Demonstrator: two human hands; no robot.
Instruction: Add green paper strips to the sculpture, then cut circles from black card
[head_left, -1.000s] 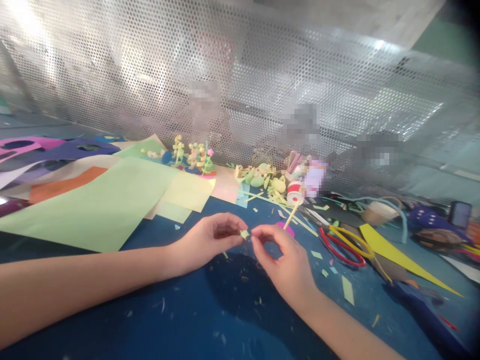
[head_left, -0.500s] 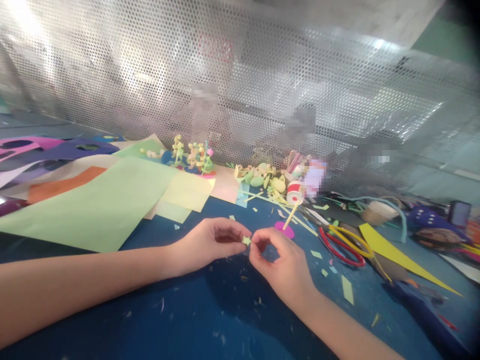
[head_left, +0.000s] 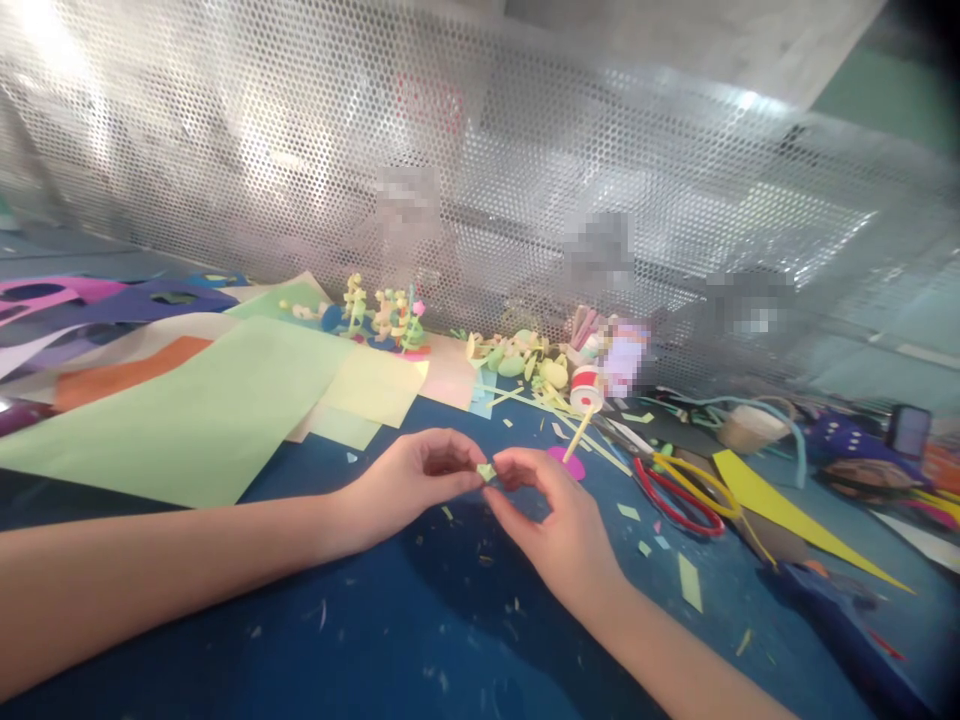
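A tiny pale-green folded paper star (head_left: 487,472) is held above the blue table, between the fingertips of both hands. My left hand (head_left: 420,472) pinches its left side with thumb and fingers closed. From the right, my right hand (head_left: 559,510) has its forefinger and thumb at the star's other edge, closed around it. Just behind my right hand, a yellow paper stick (head_left: 581,432) stands tilted on a round magenta base (head_left: 568,463).
Green paper sheets (head_left: 202,410) lie left. Small paper figures (head_left: 386,315) stand behind them, by a perforated screen (head_left: 315,130). Red-and-yellow-handled scissors (head_left: 679,500), a yellow paper strip (head_left: 802,520) and a red-and-white roll (head_left: 585,388) lie right. Paper scraps (head_left: 690,582) dot the blue table (head_left: 360,640).
My right hand has come slightly left and opened its finger and thumb around the star. The star has turned a little between the fingertips. The camera view has shifted slightly.
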